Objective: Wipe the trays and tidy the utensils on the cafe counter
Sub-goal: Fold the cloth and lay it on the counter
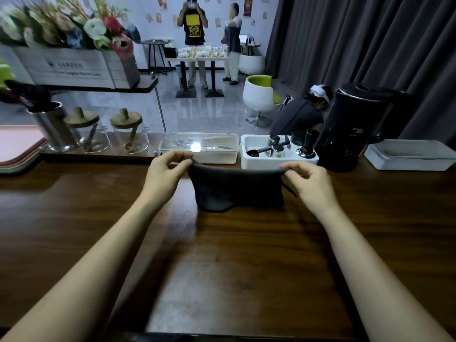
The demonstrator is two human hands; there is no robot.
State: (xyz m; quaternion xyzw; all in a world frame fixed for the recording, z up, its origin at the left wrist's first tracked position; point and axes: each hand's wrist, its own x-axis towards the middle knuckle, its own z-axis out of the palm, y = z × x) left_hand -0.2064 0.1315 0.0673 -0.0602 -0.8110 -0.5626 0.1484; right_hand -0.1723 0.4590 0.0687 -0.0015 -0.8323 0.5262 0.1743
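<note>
A dark grey cloth hangs stretched between my two hands over the wooden counter, its lower edge touching the wood. My left hand pinches its top left corner and my right hand pinches its top right corner. Stacked trays, pink on top, lie at the far left edge. A white tray behind the cloth holds metal coffee utensils. A metal cup with dark utensils stands at the back left.
Two glass jars with wooden lids and spoons stand by the cup. A lidded clear box, a black kettle and a white lidded box line the counter's back. A flower crate sits on a shelf. People stand beyond the counter.
</note>
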